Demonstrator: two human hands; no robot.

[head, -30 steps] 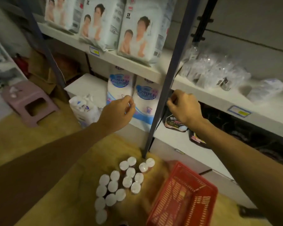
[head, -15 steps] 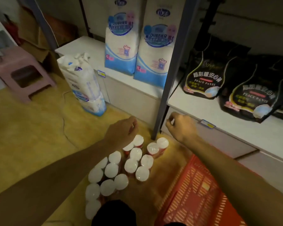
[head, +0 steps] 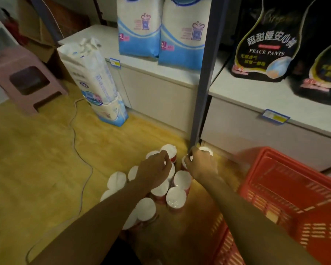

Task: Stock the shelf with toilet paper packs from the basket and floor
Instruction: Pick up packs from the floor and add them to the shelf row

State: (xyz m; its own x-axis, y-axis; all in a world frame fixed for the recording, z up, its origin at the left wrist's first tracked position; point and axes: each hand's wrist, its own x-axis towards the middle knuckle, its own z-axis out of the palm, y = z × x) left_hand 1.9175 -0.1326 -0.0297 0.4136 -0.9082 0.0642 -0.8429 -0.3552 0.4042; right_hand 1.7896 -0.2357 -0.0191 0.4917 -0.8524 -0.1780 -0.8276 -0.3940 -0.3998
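both hands lowered onto floor rolls (head: 177, 196), left hand (head: 154, 170) and right hand (head: 201, 165) curled, grip unclear

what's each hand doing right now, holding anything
Left hand: fingers curled over the toilet paper rolls; a grip cannot be told.
Right hand: the same, at the far rolls.

rolls (head: 177, 196) on floor (head: 36, 159) before your shelf post (head: 203, 92) | basket (head: 294, 197) right of them | tall pack (head: 97, 83) leans left
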